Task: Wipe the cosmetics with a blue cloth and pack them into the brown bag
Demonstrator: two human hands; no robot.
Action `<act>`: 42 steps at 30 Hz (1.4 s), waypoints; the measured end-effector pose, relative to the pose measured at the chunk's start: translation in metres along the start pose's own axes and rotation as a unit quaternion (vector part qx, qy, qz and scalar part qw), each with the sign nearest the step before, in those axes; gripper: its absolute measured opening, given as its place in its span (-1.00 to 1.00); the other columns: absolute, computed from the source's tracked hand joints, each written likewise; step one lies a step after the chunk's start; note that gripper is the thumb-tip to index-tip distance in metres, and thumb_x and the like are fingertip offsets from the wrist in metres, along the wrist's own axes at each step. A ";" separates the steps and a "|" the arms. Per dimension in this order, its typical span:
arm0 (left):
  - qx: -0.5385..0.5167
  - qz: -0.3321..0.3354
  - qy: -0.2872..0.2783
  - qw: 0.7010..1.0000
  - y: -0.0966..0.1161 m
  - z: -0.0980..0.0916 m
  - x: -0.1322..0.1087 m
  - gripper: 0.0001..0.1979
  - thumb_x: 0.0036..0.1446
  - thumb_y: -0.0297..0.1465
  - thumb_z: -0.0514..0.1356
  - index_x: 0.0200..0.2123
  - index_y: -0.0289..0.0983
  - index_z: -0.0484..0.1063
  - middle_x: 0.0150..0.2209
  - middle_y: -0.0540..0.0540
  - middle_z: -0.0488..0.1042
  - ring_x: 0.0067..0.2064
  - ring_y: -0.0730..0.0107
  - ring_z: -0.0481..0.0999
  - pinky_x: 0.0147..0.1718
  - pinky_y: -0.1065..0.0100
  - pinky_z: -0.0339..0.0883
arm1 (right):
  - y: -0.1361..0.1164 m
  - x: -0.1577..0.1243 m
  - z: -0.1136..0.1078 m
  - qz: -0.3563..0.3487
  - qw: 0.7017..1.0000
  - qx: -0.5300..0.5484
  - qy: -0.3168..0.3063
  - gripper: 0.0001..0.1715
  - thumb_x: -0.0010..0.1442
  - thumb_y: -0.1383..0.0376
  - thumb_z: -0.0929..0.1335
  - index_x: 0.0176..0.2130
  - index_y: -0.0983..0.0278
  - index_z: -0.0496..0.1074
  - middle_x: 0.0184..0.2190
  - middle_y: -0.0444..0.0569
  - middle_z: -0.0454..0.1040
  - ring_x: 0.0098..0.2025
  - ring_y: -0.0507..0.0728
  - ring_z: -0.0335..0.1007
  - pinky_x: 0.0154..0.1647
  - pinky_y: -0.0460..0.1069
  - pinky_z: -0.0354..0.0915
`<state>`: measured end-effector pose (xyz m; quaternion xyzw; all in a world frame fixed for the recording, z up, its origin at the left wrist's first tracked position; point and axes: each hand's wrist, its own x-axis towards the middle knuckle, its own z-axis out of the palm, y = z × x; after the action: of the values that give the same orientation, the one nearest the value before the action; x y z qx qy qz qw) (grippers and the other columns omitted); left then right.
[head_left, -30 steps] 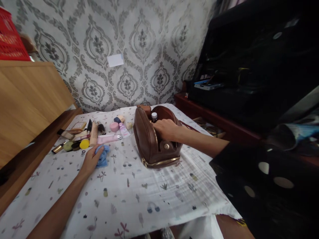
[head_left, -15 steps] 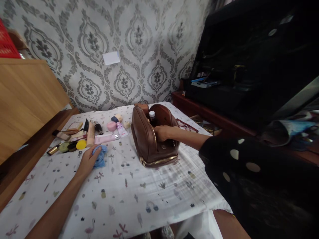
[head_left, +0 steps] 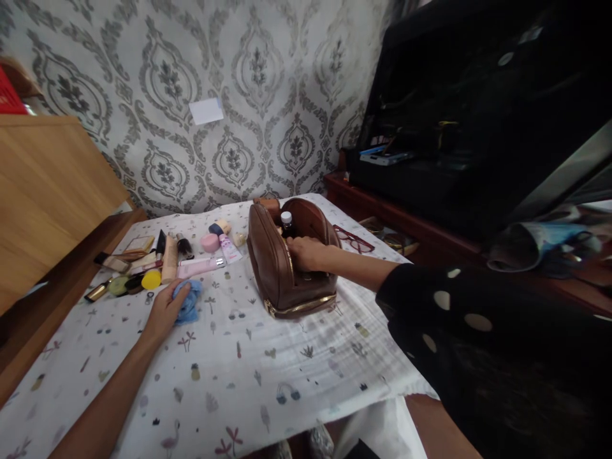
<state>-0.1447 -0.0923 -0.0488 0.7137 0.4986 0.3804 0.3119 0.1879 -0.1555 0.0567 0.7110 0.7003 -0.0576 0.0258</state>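
A brown leather cosmetic bag (head_left: pixel 277 274) with a gold zip stands open in the middle of the patterned white cloth (head_left: pixel 268 370). My right hand (head_left: pixel 303 252) grips its open top edge, fingers curled into the opening. A small white-capped bottle (head_left: pixel 287 221) sticks up inside the bag. My left hand (head_left: pixel 165 309) lies on the cloth to the left, closed on a crumpled blue cloth (head_left: pixel 188 303).
Several cosmetics lie in a row at the back left: a yellow round item (head_left: pixel 151 279), a beige tube (head_left: pixel 169 259), a pink tube (head_left: pixel 198 266), a pink puff (head_left: pixel 209 241). Red glasses (head_left: pixel 354 239) lie right of the bag. A wooden cabinet (head_left: pixel 48 197) stands left, dark furniture (head_left: pixel 468 127) right.
My right hand has slid lower along the bag's opening. The view has shifted a little rightward. My left hand stays on the blue cloth.
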 end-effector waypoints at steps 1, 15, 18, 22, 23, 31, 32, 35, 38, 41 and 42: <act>0.001 0.000 -0.004 1.000 -0.001 0.000 0.000 -0.53 0.09 0.05 0.17 -0.33 -0.28 0.48 -0.54 0.03 0.33 -0.50 0.39 0.27 -0.53 0.43 0.19 | 0.001 -0.001 -0.007 0.006 1.000 0.001 0.010 -0.65 0.26 0.31 0.34 0.01 0.37 0.49 -0.03 0.28 0.57 -0.04 0.30 0.55 -0.11 0.02 0.39; 0.011 -0.006 0.001 1.000 -0.002 -0.001 0.001 -0.50 0.07 0.07 0.17 -0.30 -0.28 0.51 -0.52 0.00 0.40 -0.47 0.35 0.33 -0.51 0.41 0.23 | -0.062 -0.076 0.022 -0.378 0.867 0.127 0.300 -0.72 0.32 0.52 0.19 -0.09 0.32 0.41 -0.35 -0.05 0.50 -0.34 0.05 0.39 -0.41 -0.07 0.26; 0.005 -0.003 -0.002 1.000 -0.003 0.000 0.001 -0.52 0.09 0.05 0.18 -0.29 -0.28 0.50 -0.49 0.00 0.41 -0.46 0.36 0.33 -0.49 0.42 0.24 | -0.085 -0.080 0.056 -0.428 0.873 0.073 0.223 -0.77 0.31 0.46 0.27 -0.04 0.33 0.39 -0.29 -0.01 0.50 -0.28 0.10 0.41 -0.49 -0.05 0.21; 0.012 0.006 0.002 1.000 -0.006 -0.001 0.003 -0.53 0.11 0.02 0.17 -0.26 -0.29 0.52 -0.46 -0.01 0.44 -0.42 0.33 0.36 -0.44 0.40 0.25 | -0.104 -0.064 0.076 -0.348 0.917 0.140 0.136 -0.75 0.34 0.37 0.26 0.00 0.31 0.38 -0.17 0.04 0.51 -0.17 0.15 0.44 -0.35 -0.02 0.31; 0.013 0.007 0.000 1.000 -0.007 -0.001 0.004 -0.54 0.12 0.02 0.16 -0.25 -0.29 0.52 -0.46 -0.01 0.44 -0.41 0.33 0.36 -0.42 0.40 0.25 | -0.108 -0.057 0.078 -0.318 0.925 0.171 0.119 -0.73 0.33 0.35 0.27 0.02 0.31 0.37 -0.11 0.08 0.49 -0.14 0.16 0.44 -0.28 0.00 0.34; 0.002 0.026 -0.012 1.000 -0.009 0.001 0.004 -0.60 0.18 -0.05 0.11 -0.28 -0.29 0.47 -0.45 0.00 0.41 -0.40 0.35 0.36 -0.38 0.40 0.24 | -0.151 0.007 0.101 -0.165 0.874 0.451 0.076 -0.54 0.20 0.43 0.31 0.11 0.39 0.34 -0.03 0.17 0.47 -0.13 0.16 0.48 -0.10 0.06 0.40; 0.002 0.029 -0.014 0.999 -0.009 0.001 0.003 -0.61 0.19 -0.06 0.11 -0.28 -0.29 0.46 -0.44 0.01 0.41 -0.40 0.36 0.35 -0.38 0.40 0.23 | -0.157 0.014 0.107 -0.152 0.858 0.484 0.080 -0.57 0.19 0.42 0.31 0.08 0.37 0.36 -0.07 0.13 0.49 -0.17 0.14 0.48 -0.15 0.05 0.42; 0.013 0.032 -0.015 0.999 -0.008 0.002 0.003 -0.65 0.20 -0.10 0.09 -0.30 -0.29 0.43 -0.45 0.02 0.38 -0.41 0.39 0.33 -0.39 0.41 0.21 | -0.170 0.030 0.126 -0.128 0.820 0.548 0.105 -0.64 0.18 0.40 0.29 -0.01 0.30 0.39 -0.21 0.01 0.51 -0.31 0.09 0.45 -0.27 0.02 0.43; 0.027 0.043 -0.011 0.999 -0.007 0.002 0.003 -0.67 0.23 -0.12 0.07 -0.33 -0.28 0.40 -0.45 0.03 0.36 -0.39 0.40 0.33 -0.37 0.42 0.20 | -0.172 0.037 0.140 -0.156 0.805 0.558 0.124 -0.63 0.17 0.38 0.28 0.00 0.27 0.39 -0.26 -0.02 0.49 -0.35 0.08 0.42 -0.29 0.01 0.41; 0.030 0.054 -0.006 0.998 -0.006 0.002 0.002 -0.67 0.25 -0.14 0.06 -0.32 -0.28 0.40 -0.45 0.03 0.36 -0.38 0.40 0.33 -0.37 0.42 0.20 | -0.169 0.037 0.146 -0.183 0.799 0.560 0.122 -0.62 0.19 0.33 0.28 0.02 0.26 0.39 -0.26 -0.01 0.49 -0.33 0.10 0.41 -0.28 0.02 0.40; 0.031 0.055 -0.003 0.998 -0.005 0.002 0.001 -0.68 0.26 -0.15 0.06 -0.32 -0.28 0.40 -0.46 0.03 0.35 -0.39 0.41 0.32 -0.38 0.43 0.20 | -0.167 0.037 0.147 -0.185 0.797 0.562 0.120 -0.62 0.19 0.32 0.29 0.02 0.25 0.39 -0.25 0.00 0.49 -0.33 0.10 0.41 -0.28 0.02 0.39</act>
<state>-0.1451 -0.0898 -0.0535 0.7506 0.4693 0.3790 0.2697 0.0144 -0.1328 -0.0860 0.4585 0.6605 -0.3590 -0.4740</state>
